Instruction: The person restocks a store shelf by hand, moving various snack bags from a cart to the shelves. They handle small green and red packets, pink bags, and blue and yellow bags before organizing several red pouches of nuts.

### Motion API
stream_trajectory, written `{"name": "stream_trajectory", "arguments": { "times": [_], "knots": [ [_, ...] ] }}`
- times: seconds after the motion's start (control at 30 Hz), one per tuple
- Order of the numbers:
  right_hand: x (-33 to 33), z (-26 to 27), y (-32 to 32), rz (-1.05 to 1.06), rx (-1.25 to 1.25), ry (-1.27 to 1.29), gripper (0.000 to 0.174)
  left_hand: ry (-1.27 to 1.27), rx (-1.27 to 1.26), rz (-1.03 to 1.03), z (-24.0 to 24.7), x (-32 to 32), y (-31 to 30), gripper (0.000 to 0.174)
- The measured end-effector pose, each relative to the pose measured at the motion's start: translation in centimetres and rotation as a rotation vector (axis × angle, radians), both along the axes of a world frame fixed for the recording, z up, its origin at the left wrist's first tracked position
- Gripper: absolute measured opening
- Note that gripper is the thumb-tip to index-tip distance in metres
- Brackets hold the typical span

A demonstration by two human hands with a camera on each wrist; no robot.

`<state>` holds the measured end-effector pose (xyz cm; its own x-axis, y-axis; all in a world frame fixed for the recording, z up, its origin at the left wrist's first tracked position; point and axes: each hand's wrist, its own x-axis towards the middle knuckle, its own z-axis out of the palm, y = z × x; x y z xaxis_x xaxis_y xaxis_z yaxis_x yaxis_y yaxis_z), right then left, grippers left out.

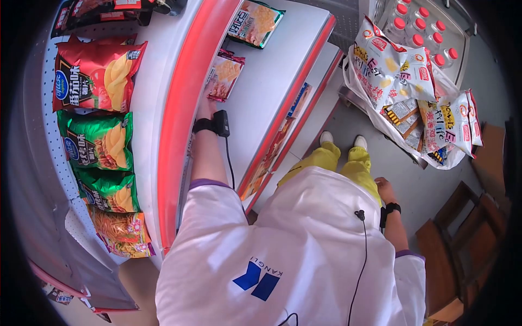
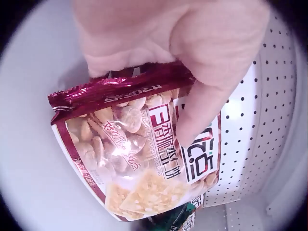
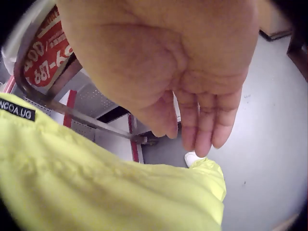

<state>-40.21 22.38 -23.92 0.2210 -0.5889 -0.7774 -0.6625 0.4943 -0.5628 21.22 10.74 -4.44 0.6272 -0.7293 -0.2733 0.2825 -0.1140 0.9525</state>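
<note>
My left hand grips the top edge of a dark-red and white bag of almond crackers, its thumb lying over the front. In the head view this cracker bag is on the white middle shelf, beside a green-edged cracker bag farther along. The left hand is partly hidden there by the shelf above. Down at my side hangs my right hand, holding nothing. Its fingers are loosely extended beside the yellow trousers in the right wrist view.
Red and green chip bags line the upper shelf, whose red edge stands over my left arm. To the right, a white sack of snack bags sits by red-capped bottles. A wooden stool stands at lower right.
</note>
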Motion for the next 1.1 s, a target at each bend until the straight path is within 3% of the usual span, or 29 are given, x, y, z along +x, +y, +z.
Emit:
{"name": "stream_trajectory", "arguments": {
  "times": [0.07, 0.13, 0.27, 0.37, 0.5, 0.67, 0.8, 0.9, 1.1],
  "knots": [
    [0.3, -0.5, -0.6, 0.046, -0.026, -0.002, 0.022, -0.233, 0.295, 0.182, 1.0, -2.4, 0.3, 0.049],
    [-0.2, -2.4, -1.0, -0.056, 0.003, -0.099, 0.020, -0.326, 0.258, 0.187, 0.4, -3.1, 0.9, 0.051],
    [-3.3, -5.6, -2.2, -0.153, -0.024, -0.175, 0.019, -0.253, 0.182, 0.187, -0.4, -4.0, 1.6, 0.041],
    [-5.2, -6.2, -3.3, -0.168, -0.070, -0.069, 0.016, -0.287, 0.240, 0.199, -0.5, -4.7, 1.8, 0.032],
    [-6.5, -5.7, -3.6, -0.132, -0.061, 0.021, 0.015, -0.258, 0.316, 0.239, -0.6, -6.2, 1.7, 0.032],
    [-6.6, -5.8, -2.5, -0.067, -0.012, 0.065, 0.016, -0.235, 0.231, 0.270, -1.8, -5.3, 1.3, 0.033],
    [-5.9, -6.6, -1.6, -0.102, 0.024, -0.024, 0.016, -0.236, 0.267, 0.272, -0.2, -6.9, 1.1, 0.040],
    [-5.1, -5.9, -1.7, -0.148, 0.070, -0.084, 0.017, -0.137, 0.303, 0.295, -1.7, -5.5, 1.4, 0.044],
    [-5.3, -5.9, -2.7, -0.072, 0.027, -0.084, 0.020, -0.069, 0.346, 0.249, -1.9, -5.1, 1.6, 0.039]
  ]
}}
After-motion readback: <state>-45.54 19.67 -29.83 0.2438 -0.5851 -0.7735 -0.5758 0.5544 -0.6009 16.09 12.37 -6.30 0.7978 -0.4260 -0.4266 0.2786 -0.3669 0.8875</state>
